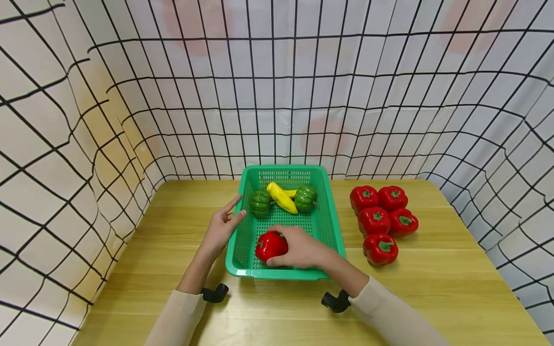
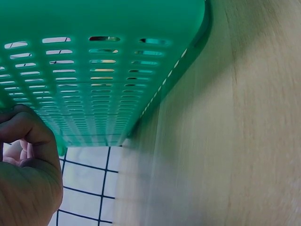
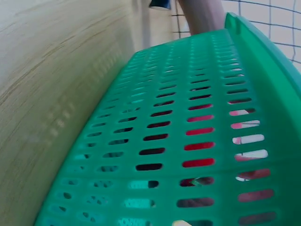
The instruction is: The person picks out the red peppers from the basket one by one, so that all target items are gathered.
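Note:
A green plastic basket (image 1: 283, 274) stands on the table, its slotted walls filling much of both wrist views. Inside the basket, my right hand (image 1: 300, 247) grips a red bell pepper (image 1: 269, 247) near the front wall, thumb on the near side and fingers over the top. My left hand (image 1: 220, 230) holds the basket's left rim, thumb tip over the edge. In the left wrist view, the left hand's fingers (image 2: 35, 132) bend beside the basket wall. Through the slots in the right wrist view, the red pepper (image 3: 198, 162) shows in part.
At the back of the basket lie a green ribbed pumpkin (image 1: 260, 203), another green pumpkin (image 1: 306, 198) and a yellow elongated vegetable (image 1: 282, 198) with more yellow behind it. Several red bell peppers (image 1: 374, 221) sit on the table (image 1: 433, 288) to the right. Black wire grids (image 1: 294, 77) surround the table.

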Demonstrator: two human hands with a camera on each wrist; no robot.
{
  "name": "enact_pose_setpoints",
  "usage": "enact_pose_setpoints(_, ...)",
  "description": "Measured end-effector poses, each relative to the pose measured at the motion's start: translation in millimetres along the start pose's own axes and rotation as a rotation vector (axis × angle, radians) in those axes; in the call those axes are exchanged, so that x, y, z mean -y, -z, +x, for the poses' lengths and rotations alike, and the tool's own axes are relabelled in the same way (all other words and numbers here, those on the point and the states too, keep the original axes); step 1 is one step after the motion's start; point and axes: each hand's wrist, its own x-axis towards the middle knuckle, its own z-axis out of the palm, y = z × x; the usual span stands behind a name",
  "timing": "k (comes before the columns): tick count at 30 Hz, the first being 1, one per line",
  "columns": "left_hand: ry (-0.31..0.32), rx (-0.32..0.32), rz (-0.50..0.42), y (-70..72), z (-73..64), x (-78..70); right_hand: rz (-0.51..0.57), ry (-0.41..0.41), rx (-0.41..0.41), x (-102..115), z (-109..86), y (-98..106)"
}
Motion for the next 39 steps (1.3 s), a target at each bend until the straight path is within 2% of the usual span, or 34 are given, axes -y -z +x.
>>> enact_pose_setpoints(8, -0.007, 0.002, 0.030, -0.4, 1.1, -0.1, 0.048, 0.005, -0.117, 1.8, -6.8, 11.4)
enact_pose_setpoints(19, -0.001, -0.005, 0.024, -0.9, 3.0, -0.8, 0.110, 0.065, -0.271, 0.1, -26.3, 29.9)
enact_pose_setpoints(26, -0.011, -0.003, 0.059, -0.6, 0.4, -1.0, 0.169, 0.052, -0.328, -4.3, -46.2, 46.2)
enact_pose_setpoints(33, -0.003, -0.005, 0.058, 0.8, 0.0, 0.5, 0.140, 0.039, -0.431, -10.5, -70.5, 63.7)
enact_pose_setpoints(39, -0.010, 0.004, 0.056, 1.5, -0.3, 0.3, 0.112, 0.030, -0.514, -26.0, -90.8, 73.6)
